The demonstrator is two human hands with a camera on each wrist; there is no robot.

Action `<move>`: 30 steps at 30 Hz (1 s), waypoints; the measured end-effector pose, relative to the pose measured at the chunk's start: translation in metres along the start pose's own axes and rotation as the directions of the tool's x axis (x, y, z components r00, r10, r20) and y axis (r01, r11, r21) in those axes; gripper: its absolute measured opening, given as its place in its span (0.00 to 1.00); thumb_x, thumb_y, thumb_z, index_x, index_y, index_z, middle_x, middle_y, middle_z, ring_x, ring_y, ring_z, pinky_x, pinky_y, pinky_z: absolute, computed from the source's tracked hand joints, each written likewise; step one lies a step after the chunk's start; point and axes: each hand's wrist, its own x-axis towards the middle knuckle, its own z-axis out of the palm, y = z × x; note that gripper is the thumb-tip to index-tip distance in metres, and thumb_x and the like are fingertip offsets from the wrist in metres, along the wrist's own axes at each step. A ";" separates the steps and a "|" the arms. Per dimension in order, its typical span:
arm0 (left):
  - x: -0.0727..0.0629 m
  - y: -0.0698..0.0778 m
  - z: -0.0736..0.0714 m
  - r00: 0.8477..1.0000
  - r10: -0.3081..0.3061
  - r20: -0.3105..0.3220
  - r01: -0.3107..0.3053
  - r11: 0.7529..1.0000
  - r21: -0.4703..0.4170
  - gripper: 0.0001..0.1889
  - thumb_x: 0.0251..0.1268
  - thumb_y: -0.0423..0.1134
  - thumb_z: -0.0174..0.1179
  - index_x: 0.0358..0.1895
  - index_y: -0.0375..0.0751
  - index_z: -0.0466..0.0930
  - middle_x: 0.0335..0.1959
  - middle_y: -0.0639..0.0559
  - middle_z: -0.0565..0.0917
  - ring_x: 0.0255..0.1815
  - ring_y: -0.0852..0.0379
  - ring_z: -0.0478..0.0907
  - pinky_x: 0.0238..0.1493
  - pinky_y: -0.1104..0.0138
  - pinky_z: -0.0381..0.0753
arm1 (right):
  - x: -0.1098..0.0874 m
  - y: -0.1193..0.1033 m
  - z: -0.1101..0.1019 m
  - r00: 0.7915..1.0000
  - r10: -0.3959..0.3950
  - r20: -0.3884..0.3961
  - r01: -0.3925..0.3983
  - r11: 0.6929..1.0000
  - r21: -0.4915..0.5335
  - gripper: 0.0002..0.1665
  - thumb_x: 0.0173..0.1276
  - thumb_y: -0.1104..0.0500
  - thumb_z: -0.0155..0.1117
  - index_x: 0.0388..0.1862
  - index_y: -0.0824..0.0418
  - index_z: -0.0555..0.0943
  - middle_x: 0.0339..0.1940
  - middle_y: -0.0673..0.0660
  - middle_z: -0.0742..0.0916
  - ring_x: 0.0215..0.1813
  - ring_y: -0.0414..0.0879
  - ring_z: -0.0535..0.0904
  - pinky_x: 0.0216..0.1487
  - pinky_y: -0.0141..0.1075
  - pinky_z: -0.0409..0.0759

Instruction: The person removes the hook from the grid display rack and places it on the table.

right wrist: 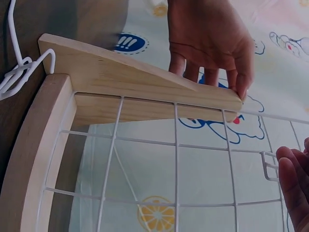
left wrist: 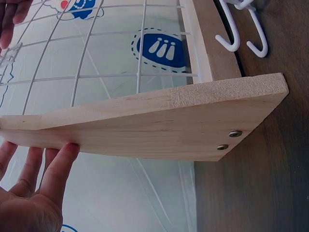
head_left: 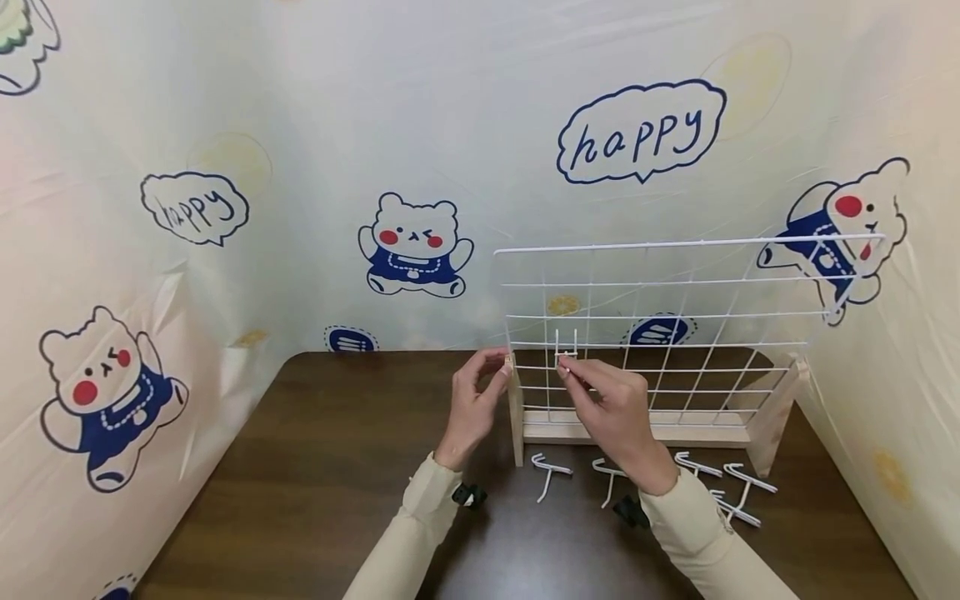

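A white wire grid rack [head_left: 693, 344] stands on a wooden base with a wooden side panel [left wrist: 145, 130] at each end. My left hand [head_left: 471, 412] grips the upper part of the left panel, its thumb near the front and fingers at the back edge. With thumb and fingertips, my right hand [head_left: 618, 408] pinches a small white wire hook [head_left: 576, 340] against the grid, just right of that panel. The hook's two prongs point upward in the head view. Its lower end is hidden by the fingers; its bent wire end also shows in the right wrist view.
Several loose white hooks lie on the dark wooden table [head_left: 337, 483] before the rack, including one hook [head_left: 551, 468] at the left and another hook [head_left: 750, 483] at the right. A printed cloth [head_left: 300, 250] hangs around the table's back and sides.
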 end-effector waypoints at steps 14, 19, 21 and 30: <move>0.000 0.000 0.002 1.000 0.007 -0.023 -0.008 0.999 -0.039 0.11 0.75 0.33 0.59 0.55 0.38 0.84 0.49 0.39 0.88 0.50 0.54 0.85 0.43 0.66 0.90 | -0.009 -0.018 -0.026 0.994 -0.111 -0.017 0.111 0.994 -0.010 0.19 0.79 0.55 0.62 0.40 0.68 0.91 0.33 0.60 0.94 0.32 0.51 0.92 0.37 0.34 0.89; 0.004 0.001 0.001 0.999 0.018 -0.028 -0.019 0.999 -0.048 0.12 0.75 0.33 0.59 0.56 0.38 0.84 0.49 0.39 0.88 0.50 0.52 0.85 0.42 0.66 0.89 | -0.015 -0.018 -0.034 0.990 -0.137 -0.018 0.137 0.990 -0.014 0.19 0.79 0.55 0.61 0.39 0.69 0.91 0.31 0.59 0.94 0.30 0.50 0.91 0.36 0.33 0.89; 0.005 0.001 0.001 0.999 0.015 -0.028 -0.017 0.998 -0.058 0.11 0.75 0.33 0.59 0.55 0.39 0.84 0.49 0.39 0.88 0.50 0.51 0.85 0.42 0.67 0.89 | -0.019 -0.016 -0.037 0.989 -0.147 -0.016 0.147 0.989 -0.013 0.19 0.79 0.56 0.61 0.39 0.68 0.91 0.30 0.59 0.93 0.29 0.49 0.91 0.34 0.33 0.88; 0.002 0.001 0.002 1.000 0.013 -0.019 -0.014 0.998 -0.061 0.11 0.75 0.32 0.59 0.55 0.39 0.85 0.48 0.40 0.89 0.49 0.48 0.86 0.42 0.68 0.89 | -0.052 -0.013 -0.053 0.991 -0.126 0.048 0.128 0.990 -0.051 0.20 0.81 0.54 0.58 0.39 0.66 0.91 0.30 0.57 0.93 0.30 0.47 0.91 0.37 0.30 0.88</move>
